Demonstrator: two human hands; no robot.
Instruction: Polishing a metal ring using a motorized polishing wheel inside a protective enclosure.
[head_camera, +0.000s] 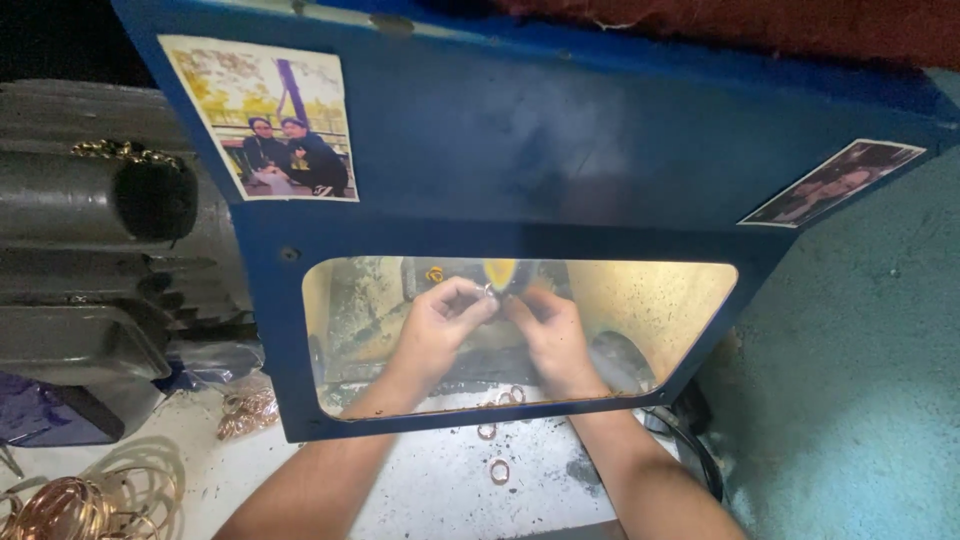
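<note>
Both hands inside the blue hood, seen through its window. Left hand and right hand meet at a small ring, fingers of both pinched shut on it, holding it against the yellow wheel at 12 o'clock of the hands.

Progress, judged from the layout: one ring at the wheel — in work now. Loose rings lie on the bench at 6 o'clock of the hands, some just under the window edge; cannot tell whether these are finished or waiting. Bundles of copper-coloured hoops at 8 o'clock look untouched. Grey motor at 9 o'clock.
</note>
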